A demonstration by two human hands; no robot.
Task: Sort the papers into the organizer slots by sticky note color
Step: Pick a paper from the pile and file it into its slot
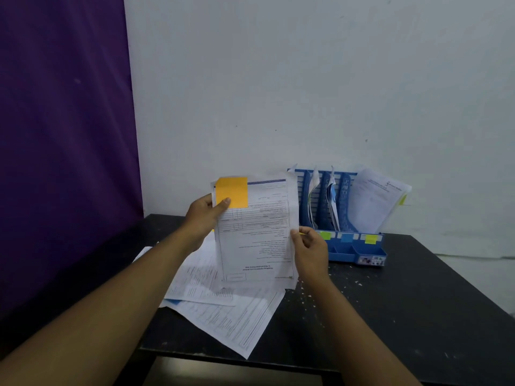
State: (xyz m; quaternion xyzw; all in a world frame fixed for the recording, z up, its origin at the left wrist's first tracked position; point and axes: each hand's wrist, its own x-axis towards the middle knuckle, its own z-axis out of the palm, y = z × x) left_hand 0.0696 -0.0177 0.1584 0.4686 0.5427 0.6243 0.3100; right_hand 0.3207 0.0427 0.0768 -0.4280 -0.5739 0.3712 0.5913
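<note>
Head view, one moment.

- Sheet of paper (pixel 259 240) held upright in the air over the worktop (pixel 390 302), its print upside down to the camera. Orange sticky note (pixel 232 192) stuck at its top left corner.
- Left hand (pixel 204 215): grip closed on the sheet's left edge, thumb on the front at the lower corner of the orange note, fingers behind the paper.
- Right hand (pixel 310 246): grip closed on the sheet's right edge about halfway down, pinched between thumb and fingertips.
- Loose pile of papers (pixel 223 302) lies fanned on the worktop under and in front of the held sheet; one corner reaches the near edge.
- Blue organizer (pixel 345 207) stands at the back of the worktop against the white wall (pixel 278 79), right of the held sheet. The sheet's right edge covers the organizer's left end in this view.
- Labels along the organizer's front: green note (pixel 324 235), blue note (pixel 346 238), yellow note (pixel 370 239), left to right.
- Slots already hold paper: the right slot has a leaning bundle (pixel 373 201) with a yellow tab showing at its right edge. A middle slot has sheets with a blue tab.
- Purple curtain (pixel 64 135) hangs at the left.
</note>
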